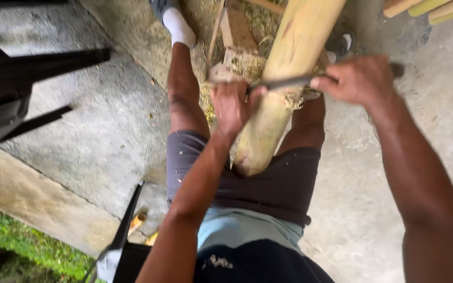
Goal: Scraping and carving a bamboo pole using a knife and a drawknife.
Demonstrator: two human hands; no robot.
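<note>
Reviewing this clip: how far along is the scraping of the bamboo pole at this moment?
Done: pale shavings lie heaped on the floor around the pole, and the bamboo pole looks stripped and yellowish along its visible length. In hand: the left hand and right hand each grip one end of a dark blade laid across the pole between the knees. Left: rough fibres cling at the blade line; the far end is out of view.

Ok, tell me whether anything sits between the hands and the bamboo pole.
Nothing visible does. The left hand already grips the bamboo pole, and the right hand holds the dark blade laid across it. Shavings lie beside the pole, not in between.
</note>
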